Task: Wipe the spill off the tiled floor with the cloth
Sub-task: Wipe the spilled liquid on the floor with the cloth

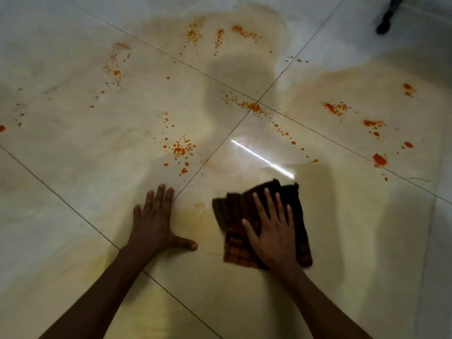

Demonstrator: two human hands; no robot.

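Note:
A dark brown checked cloth (233,211) lies flat on the pale tiled floor (73,216), slightly blurred. My right hand (271,231) presses on it with fingers spread, palm down. My left hand (156,221) rests flat on the bare tile to the cloth's left, fingers apart, holding nothing. An orange-red spill (182,149) is scattered in splatters across the tiles ahead of both hands, with more blobs at the right (379,159) and far side (245,32). A yellowish wet film (203,216) spreads between my hands.
Dark grout lines (215,152) cross the floor diagonally and meet near the middle. A bright light reflection (263,159) streaks just beyond the cloth. A dark object (386,19) stands at the top right corner.

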